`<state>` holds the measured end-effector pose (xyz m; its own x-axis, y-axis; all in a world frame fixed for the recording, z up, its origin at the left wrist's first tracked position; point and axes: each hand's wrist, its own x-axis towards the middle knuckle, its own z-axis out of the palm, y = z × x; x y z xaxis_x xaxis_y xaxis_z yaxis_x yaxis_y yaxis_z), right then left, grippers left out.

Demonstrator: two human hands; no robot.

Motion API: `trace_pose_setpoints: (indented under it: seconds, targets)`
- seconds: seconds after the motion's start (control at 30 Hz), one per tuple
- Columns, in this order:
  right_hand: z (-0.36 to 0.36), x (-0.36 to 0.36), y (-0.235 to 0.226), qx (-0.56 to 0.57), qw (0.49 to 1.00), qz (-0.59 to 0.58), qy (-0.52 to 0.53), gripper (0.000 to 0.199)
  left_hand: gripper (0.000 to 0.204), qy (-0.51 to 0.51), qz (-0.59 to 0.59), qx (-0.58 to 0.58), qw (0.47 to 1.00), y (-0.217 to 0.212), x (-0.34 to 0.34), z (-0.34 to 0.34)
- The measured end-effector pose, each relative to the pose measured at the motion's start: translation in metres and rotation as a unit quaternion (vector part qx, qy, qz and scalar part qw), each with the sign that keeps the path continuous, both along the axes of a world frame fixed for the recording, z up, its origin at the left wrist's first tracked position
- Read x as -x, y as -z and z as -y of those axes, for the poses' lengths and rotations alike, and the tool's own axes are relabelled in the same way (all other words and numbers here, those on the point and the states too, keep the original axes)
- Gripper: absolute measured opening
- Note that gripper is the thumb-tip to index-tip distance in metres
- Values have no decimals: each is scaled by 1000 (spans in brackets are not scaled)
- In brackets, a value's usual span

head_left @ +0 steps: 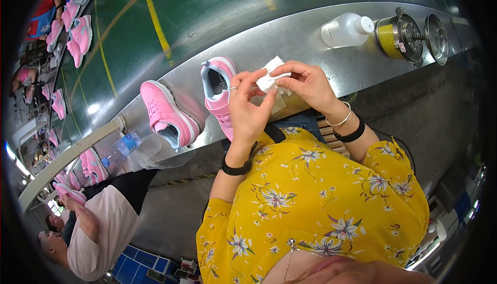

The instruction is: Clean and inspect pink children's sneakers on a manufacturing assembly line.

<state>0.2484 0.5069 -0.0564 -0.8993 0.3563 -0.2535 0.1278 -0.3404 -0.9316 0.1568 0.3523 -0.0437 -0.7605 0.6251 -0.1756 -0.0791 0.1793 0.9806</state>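
Observation:
In front of my chest both hands hold a crumpled white wad of cloth or tissue [269,79]. My left hand [247,109], with a ring on it, pinches the wad's left side. The thumb and fingers of my right hand [309,86] grip its right side. Just left of my left hand lies a pink sneaker [217,98] with a grey-blue lining, its front partly hidden by that hand. A second pink sneaker [168,110] rests farther left on the metal ledge. Under the wad, something pale and flat [279,104] shows at the ledge's edge.
On the metal ledge [290,35] at right stand a white plastic bottle [346,30] and a round metal pot [397,36] with a lid [436,38]. Beyond runs a green conveyor belt [202,15]. A clear bottle [121,148] lies at left, near a seated co-worker [106,227] holding a pink shoe.

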Motion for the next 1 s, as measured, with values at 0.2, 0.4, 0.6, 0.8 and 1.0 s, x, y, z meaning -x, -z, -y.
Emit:
trace_pose_setpoints:
  seconds: [0.2, 0.4, 0.6, 0.8, 1.0]
  targets:
    - [-3, -1, 4, -26, 999, -1, -19, 21, 25, 4, -191, 37, 981, 12, -3, 0]
    - [-1, -5, 15, -54, 998, -14, 0, 26, 12, -25, 100, -74, 992, 4, -7, -1]
    - [6, -5, 13, 99, 994, -18, 43, 19, 18, -35, 31, -46, 998, 8, -10, -2]
    - [11, -3, 17, 69, 995, 14, 77, 19, 23, -23, -84, -24, 996, 1, -19, -8]
    - [24, 0, 23, -45, 989, -3, 144, 16, 23, -9, -118, -14, 993, 0, -24, -15]
